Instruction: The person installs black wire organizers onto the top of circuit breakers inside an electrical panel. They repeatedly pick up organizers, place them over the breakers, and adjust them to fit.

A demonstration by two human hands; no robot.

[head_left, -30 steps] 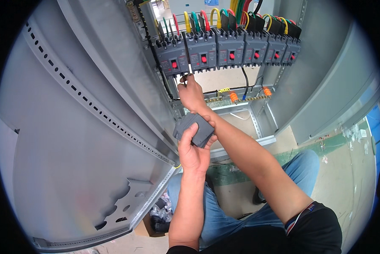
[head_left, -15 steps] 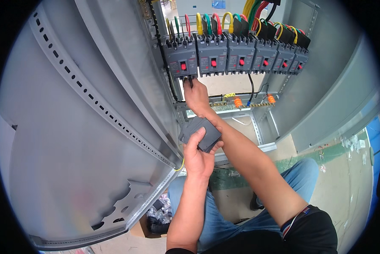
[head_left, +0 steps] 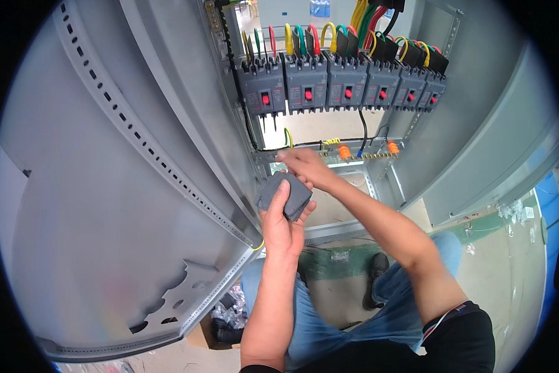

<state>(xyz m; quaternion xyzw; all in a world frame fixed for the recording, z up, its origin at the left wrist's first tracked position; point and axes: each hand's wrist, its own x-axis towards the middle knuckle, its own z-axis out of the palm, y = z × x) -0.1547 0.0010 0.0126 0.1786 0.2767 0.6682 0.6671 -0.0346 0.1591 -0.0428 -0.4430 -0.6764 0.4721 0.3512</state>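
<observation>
My left hand (head_left: 282, 227) is closed around a stack of thin dark grey plastic plates (head_left: 297, 198), thumb on top and fingers along the far side. Just beyond the stack is my right hand (head_left: 307, 166), its fingers stretched to the left, somewhat blurred, with nothing visible in them. Above both hands hangs a row of several grey circuit breakers with red toggles. Under the leftmost circuit breaker (head_left: 262, 90) two thin black plates (head_left: 274, 122) stick down, seen nearly edge-on.
Yellow, green and red cables (head_left: 361, 18) run into the breakers' tops. Below the row, a crossbar carries orange insulators (head_left: 344, 152). Cabinet panels (head_left: 130, 205) flank the left and right. A cardboard box (head_left: 200, 336) with bagged parts sits by my left leg.
My right hand has come down from beneath the leftmost breaker to just beyond the stack. The thin plates under that breaker now show. My left hand still holds the stack.
</observation>
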